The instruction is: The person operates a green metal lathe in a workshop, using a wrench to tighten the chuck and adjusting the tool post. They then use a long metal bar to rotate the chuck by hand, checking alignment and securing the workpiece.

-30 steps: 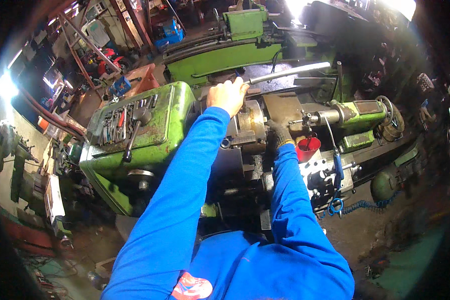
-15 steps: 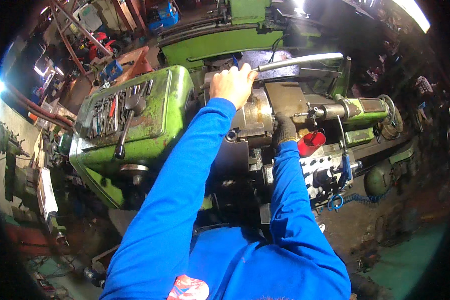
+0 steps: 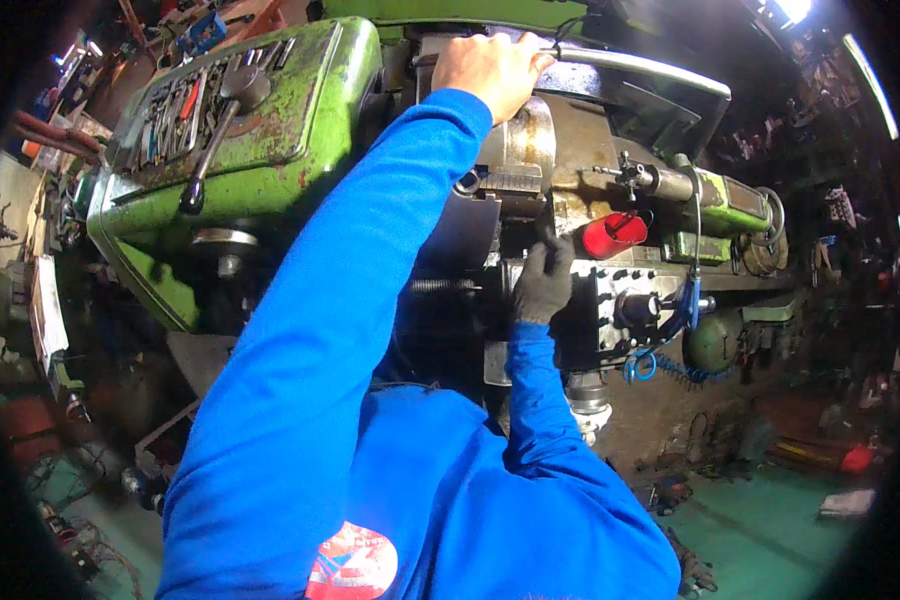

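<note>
The green headstock (image 3: 340, 110) fills the far left, w/ a hard front corner toward the near side; right of it sits the chuck (image 3: 530, 145), prob. v. heavy, rigid & oily, its stepped near face & rim giving hard edges close to the wrist; farther right stands the green tailstock (image 3: 730, 205), w/ a gap b/w it & the chuck.

The pale metal bar (image 3: 650, 65) lies beyond the chuck, running right from the left hand (image 3: 485, 72) & bending nearer at its right end; it looks stiff, fairly heavy & not fragile, maybe slick if oil's on it; best hold is prob. a full wrap at the left end, or mid-length for balance; a dark plate edge sits just below its right part, so knuckle room is tight there; the left hand grips the left end, fingertips hidden.

The tool post (image 3: 625, 305) is at near right, studded w/ bolts & hard corners; just left of it the gloved right hand (image 3: 543, 285) is loosely spread, nothing seen in it, contact unclear; the red cup (image 3: 615, 236) stands b/w tool post & tailstock, prob. light & easily knocked.
</note>
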Demonstrator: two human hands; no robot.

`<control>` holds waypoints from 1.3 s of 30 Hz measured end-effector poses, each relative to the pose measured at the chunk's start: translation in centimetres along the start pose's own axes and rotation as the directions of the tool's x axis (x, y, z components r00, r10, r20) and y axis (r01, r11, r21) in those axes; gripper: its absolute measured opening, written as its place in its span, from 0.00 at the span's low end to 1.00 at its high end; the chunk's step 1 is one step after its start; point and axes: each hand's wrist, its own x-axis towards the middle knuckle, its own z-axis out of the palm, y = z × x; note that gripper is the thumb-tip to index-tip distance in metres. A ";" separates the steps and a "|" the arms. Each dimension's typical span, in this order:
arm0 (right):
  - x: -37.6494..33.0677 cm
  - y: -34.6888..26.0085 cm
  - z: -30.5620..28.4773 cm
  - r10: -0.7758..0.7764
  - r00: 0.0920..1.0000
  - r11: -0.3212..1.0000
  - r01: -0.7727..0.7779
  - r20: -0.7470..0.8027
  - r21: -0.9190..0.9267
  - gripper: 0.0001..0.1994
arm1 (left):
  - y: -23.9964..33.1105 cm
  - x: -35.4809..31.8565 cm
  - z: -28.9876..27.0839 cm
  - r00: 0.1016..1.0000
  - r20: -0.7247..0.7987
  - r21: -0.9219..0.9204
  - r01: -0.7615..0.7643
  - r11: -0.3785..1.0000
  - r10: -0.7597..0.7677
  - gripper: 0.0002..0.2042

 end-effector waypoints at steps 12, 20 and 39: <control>-2.5 2.1 -1.9 0.137 0.929 0.991 -0.125 0.345 -0.058 0.20 | 0.0 -0.4 -0.4 0.999 0.043 0.031 0.030 0.999 -0.031 0.22; -3.9 6.8 -1.7 -0.078 0.956 0.994 0.097 0.283 -0.054 0.19 | 0.3 -0.4 -0.5 1.000 0.016 0.023 0.021 1.000 -0.022 0.21; -4.6 6.5 -1.8 0.305 0.886 0.952 -0.295 0.349 -0.081 0.18 | 0.6 -0.4 -0.7 0.999 0.052 0.065 -0.003 0.998 -0.001 0.21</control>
